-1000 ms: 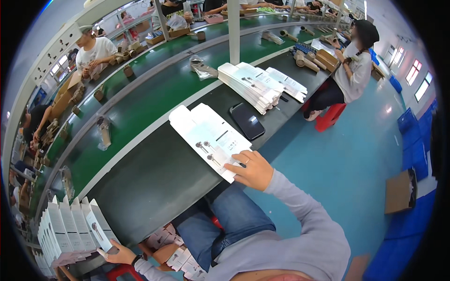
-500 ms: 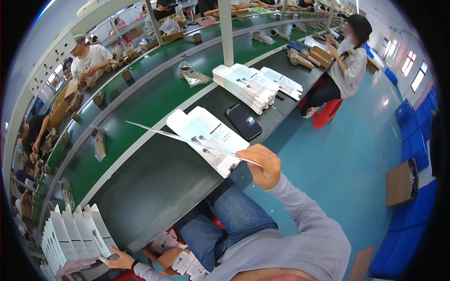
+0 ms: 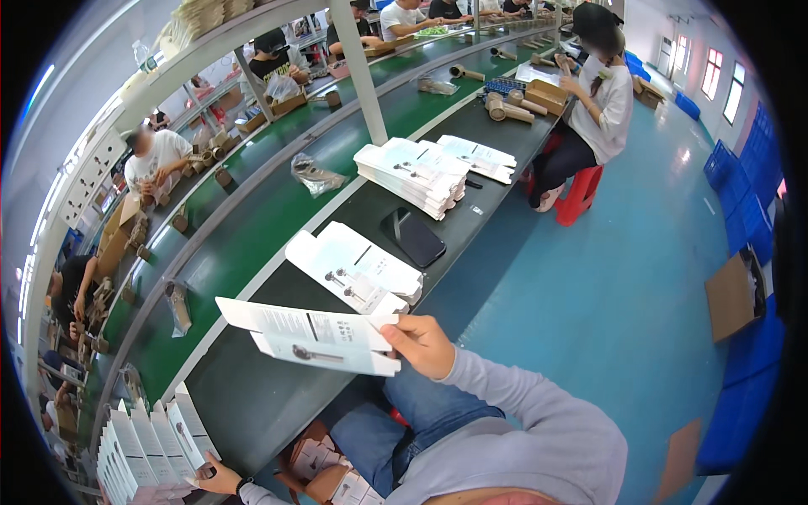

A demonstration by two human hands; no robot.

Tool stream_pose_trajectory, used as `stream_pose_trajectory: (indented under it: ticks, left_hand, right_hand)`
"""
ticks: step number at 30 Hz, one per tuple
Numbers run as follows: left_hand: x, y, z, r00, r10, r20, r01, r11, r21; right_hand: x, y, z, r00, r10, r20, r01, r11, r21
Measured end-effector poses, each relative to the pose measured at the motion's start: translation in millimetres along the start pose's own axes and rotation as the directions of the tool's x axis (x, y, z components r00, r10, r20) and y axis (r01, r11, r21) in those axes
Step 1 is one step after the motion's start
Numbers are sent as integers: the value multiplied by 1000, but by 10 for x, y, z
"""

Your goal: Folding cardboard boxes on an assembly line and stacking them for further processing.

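My right hand (image 3: 426,347) pinches the right end of a flat white carton blank (image 3: 324,341), printed with pictures of a dark device. The blank hangs tilted over the dark table, its long side stretching left. Just beyond it lies a stack of the same flat blanks (image 3: 358,265). At the lower left, my left hand (image 3: 219,478) has its fingers around the lower end of the foremost white carton (image 3: 190,433). That carton leans at the front of a row of opened cartons (image 3: 135,454) standing with flaps up. Part of the left hand's grip is hidden.
A black phone (image 3: 414,237) and a taller stack of blanks (image 3: 412,177) lie farther along the table. Beyond runs a green conveyor (image 3: 244,198) with bagged parts. Boxes of cartons (image 3: 316,459) sit beside my legs. A co-worker sits on a red stool (image 3: 581,195).
My right hand has drawn the carton blank off the stack, toward me and left, turning its printed face into view. My left hand stays at the carton row. The whole view has shifted slightly.
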State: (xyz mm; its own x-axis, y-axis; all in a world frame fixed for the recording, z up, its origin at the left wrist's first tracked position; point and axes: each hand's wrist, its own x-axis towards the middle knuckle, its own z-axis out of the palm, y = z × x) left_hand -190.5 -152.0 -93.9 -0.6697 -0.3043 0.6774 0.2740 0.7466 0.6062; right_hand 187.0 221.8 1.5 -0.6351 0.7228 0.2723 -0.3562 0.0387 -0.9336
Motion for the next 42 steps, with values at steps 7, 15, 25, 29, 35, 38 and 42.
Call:
stream_pose_trajectory:
  ticks: [7, 15, 25, 29, 35, 38, 42]
  left_hand:
    - [-2, 49, 170, 998, -47, 51, 46, 998, 30]
    - [-76, 344, -241, 926, 370, -69, -336, 896, 291]
    - [472, 439, 221, 626, 566, 536, -725, 676, 134]
    - [325, 225, 211, 704, 449, 550, -665, 689, 288]
    - [213, 388, 72, 775, 328, 541, -575, 722, 385]
    - [149, 522, -10, 797, 350, 492, -556, 741, 375]
    - [-64, 1364, -466, 610, 619, 495, -385, 777, -498]
  right_hand:
    - [-123, -97, 26, 933, 332, 139, -360, 846, 394]
    - [-153, 147, 120, 895, 418, 156, -446, 836, 319]
    - [-138, 299, 392, 899, 372, 230, -429, 854, 295]
    - [-136, 374, 467, 878, 429, 211, -476, 828, 297]
    - [-81, 430, 441, 864, 435, 254, -498, 814, 298]
    - [-79, 425, 537, 876, 475, 84, -477, 824, 306]
    - [-70, 497, 579, 869, 491, 54, -485, 827, 284]
